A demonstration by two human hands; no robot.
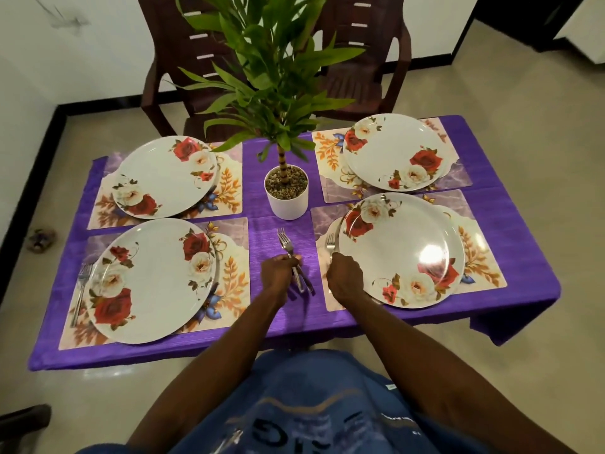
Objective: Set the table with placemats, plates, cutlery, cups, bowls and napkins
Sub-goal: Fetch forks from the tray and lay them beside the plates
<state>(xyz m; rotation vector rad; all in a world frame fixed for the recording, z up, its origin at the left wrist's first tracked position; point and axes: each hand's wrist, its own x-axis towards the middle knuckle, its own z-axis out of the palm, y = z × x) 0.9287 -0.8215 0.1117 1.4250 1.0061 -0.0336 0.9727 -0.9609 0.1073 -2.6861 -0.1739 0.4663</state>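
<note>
At lower centre, the left hand (280, 268) gripped a bundle of steel forks (289, 253) while the right hand's (343, 276) curled fingers pinched a single steel fork (330, 242) beside the rose-patterned white plate (401, 250).

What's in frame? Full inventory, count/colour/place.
plates: 4, white with red roses, one per placemat
placemats: 4, floral purple-orange, under the plates
tablecloth: 1, purple, covering the table
potted plant: 1, green in a white pot, table centre
near-left fork: 1, silver, left of the near-left plate
near-right fork: 1, silver, left of the near-right plate
held forks: at least 2, silver, over the table centre
chairs: 2, dark brown, far side
left hand: grips held forks
right hand: holds near-right fork
</note>
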